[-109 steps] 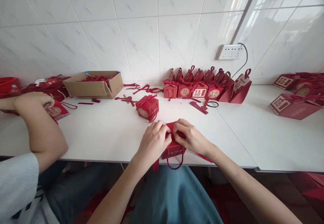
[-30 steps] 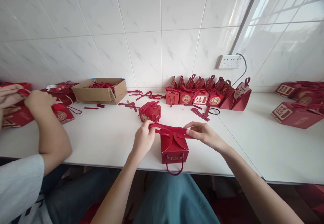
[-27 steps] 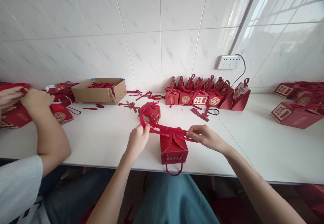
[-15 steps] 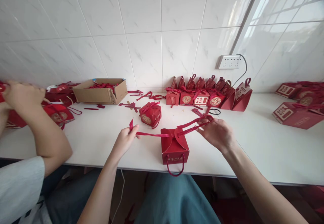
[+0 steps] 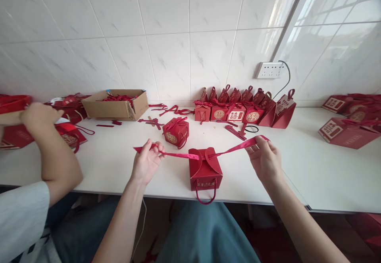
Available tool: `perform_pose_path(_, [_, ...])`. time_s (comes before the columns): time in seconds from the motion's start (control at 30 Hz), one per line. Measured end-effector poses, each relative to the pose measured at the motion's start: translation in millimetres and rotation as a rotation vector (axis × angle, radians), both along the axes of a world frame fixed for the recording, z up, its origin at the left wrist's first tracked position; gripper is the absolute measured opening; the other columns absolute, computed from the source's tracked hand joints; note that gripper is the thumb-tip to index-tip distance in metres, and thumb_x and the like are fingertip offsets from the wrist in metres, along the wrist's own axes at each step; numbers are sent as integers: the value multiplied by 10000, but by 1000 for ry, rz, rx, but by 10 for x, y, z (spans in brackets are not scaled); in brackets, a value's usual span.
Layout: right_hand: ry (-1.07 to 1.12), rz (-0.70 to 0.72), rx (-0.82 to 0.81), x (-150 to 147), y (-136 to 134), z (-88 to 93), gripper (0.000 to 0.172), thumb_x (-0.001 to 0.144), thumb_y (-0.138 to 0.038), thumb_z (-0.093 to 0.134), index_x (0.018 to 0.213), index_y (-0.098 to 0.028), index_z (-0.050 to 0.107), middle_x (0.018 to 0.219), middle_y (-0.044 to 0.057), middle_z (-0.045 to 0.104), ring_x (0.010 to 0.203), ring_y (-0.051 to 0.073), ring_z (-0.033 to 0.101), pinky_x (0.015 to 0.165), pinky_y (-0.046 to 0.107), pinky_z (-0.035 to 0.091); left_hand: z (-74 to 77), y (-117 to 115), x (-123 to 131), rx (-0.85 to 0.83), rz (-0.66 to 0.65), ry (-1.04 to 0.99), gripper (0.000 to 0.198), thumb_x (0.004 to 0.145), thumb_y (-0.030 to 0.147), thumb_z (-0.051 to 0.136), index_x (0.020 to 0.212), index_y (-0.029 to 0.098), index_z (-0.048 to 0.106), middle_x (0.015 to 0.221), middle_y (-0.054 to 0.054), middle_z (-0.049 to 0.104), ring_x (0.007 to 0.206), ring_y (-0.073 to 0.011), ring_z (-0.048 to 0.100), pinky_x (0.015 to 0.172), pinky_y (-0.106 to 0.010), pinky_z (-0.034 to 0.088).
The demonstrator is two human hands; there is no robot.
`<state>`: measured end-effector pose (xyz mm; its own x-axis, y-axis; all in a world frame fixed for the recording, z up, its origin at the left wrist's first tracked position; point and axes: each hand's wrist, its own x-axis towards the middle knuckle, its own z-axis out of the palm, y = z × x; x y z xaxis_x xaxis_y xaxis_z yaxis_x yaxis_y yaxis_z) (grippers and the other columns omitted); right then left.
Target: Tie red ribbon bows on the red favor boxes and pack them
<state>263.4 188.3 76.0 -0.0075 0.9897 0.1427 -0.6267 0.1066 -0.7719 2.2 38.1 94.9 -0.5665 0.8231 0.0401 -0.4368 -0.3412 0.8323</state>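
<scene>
A red gift box [image 5: 206, 169] with a cord handle stands at the table's front edge, its curved flaps folded together on top. A red ribbon [image 5: 230, 149] runs through the flaps and stretches out to both sides. My left hand [image 5: 146, 160] pinches one end, with a short tail sticking out past the fingers. On the other side my right hand [image 5: 264, 156] is closed on the opposite end, drawn up and to the right. Just behind stands another red box [image 5: 176, 133] with a ribbon bow on top.
A cardboard carton [image 5: 114, 105] of red ribbons stands near the wall. Several finished boxes [image 5: 236, 113] line the back, and more boxes [image 5: 349, 132] sit at the right. Loose ribbon strips [image 5: 175, 111] lie between. At the left a co-worker's arm [image 5: 56, 148] reaches over red boxes.
My right hand has moved outward and up, and the ribbon's doubled right side is now a single strand. My left hand has turned palm up and shifted slightly. The co-worker's hand has moved.
</scene>
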Motion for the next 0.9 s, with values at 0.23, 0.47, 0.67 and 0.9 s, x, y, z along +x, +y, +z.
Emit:
perform_pose_path(0.23, [-274, -139, 170, 136, -102, 20, 92, 717, -250, 671, 713, -163, 641, 680, 0, 615, 483, 102, 538, 456, 249, 441, -158, 46, -7, -124, 309, 434, 274, 634, 322, 770, 793, 149, 628, 736, -13, 640, 657, -120, 614, 681, -255, 494])
perform_pose_path(0.47, [-330, -182, 286, 100, -251, 22, 58, 700, -137, 586, 691, -183, 620, 746, 8, 615, 564, 91, 453, 507, 239, 373, -304, 112, 69, -106, 575, 458, 403, 596, 192, 725, 853, 216, 415, 721, 23, 629, 569, -92, 571, 590, -228, 451])
perform_pose_path(0.67, [-144, 55, 90, 149, -277, 139, 168, 622, -197, 710, 574, -178, 550, 721, -4, 605, 435, 33, 303, 339, 178, 236, -209, 28, 58, -65, 397, 224, 319, 558, 132, 693, 723, 196, 428, 746, 28, 564, 579, -57, 466, 506, -175, 355])
perform_pose_path(0.9, [-78, 243, 238, 74, -212, 430, 152, 600, -338, 760, 678, -234, 681, 730, 22, 649, 523, 100, 481, 339, 191, 300, 80, 6, -35, 123, 153, 487, 244, 639, 191, 723, 850, 187, 603, 816, -25, 623, 718, -125, 571, 681, -252, 476])
